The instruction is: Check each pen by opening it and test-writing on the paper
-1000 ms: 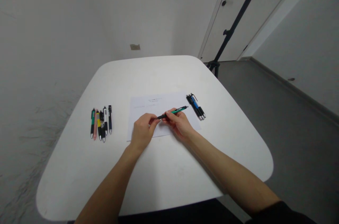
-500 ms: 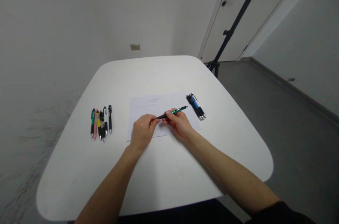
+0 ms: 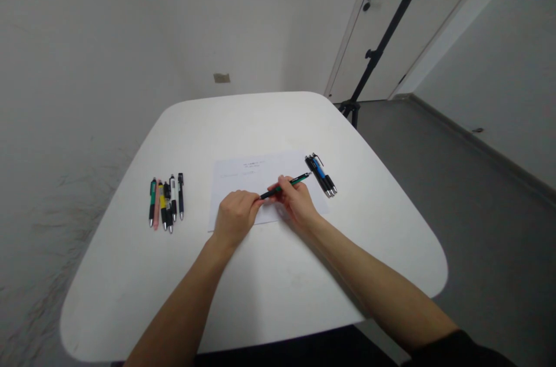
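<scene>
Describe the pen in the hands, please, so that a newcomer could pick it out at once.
On the white table lies a sheet of paper. Above it, the left hand and the right hand hold a black-and-green pen between them. A similar pen lies in the group at the left, but this is the only one held in the hands.

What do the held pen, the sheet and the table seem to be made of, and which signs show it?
Pen: probably plastic, its green barrel looking smooth beside a black end. Sheet: most likely paper, matt white, thin and flat with faint dark marks. Table: perhaps laminate or plastic, smooth and dull, from its even white surface; core hidden.
</scene>
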Tool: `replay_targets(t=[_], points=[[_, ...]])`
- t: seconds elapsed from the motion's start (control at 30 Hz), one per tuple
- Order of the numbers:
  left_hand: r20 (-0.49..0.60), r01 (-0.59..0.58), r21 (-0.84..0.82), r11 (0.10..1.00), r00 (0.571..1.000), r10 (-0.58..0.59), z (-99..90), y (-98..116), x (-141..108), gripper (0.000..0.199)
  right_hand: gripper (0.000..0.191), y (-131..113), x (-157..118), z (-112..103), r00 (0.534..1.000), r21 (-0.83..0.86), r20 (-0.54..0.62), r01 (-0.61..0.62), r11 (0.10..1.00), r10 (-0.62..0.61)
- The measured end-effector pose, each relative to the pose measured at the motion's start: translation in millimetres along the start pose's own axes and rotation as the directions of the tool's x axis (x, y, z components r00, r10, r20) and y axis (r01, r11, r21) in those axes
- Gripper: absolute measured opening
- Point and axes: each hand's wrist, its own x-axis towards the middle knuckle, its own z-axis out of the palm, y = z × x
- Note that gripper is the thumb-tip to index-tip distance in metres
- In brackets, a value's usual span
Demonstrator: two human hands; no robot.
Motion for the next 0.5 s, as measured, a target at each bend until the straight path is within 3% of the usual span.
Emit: replay_targets(t=[0.23,0.37,0.5], points=[[0.044,0.077,-0.014,0.997,0.996,-0.077,5.0,1.6,-1.8,0.028,0.020,-18.2,8.5,-5.3,1.000,0.408,-0.012,-0.020,0.913,0.027],[0.080,0.175,-0.041,0.984,0.982,-0.171,5.6,-1.2,-3.2,0.028,0.060,-33.3,12.1,-20.7,0.997,0.530,0.072,-0.064,0.846,0.030],[0.109,0.227,-0.055,0.972,0.969,-0.220,6.0,-1.5,-3.1,0.027,0.069,-41.7,13.5,-30.6,0.994,0.571,0.094,-0.095,0.815,0.051]])
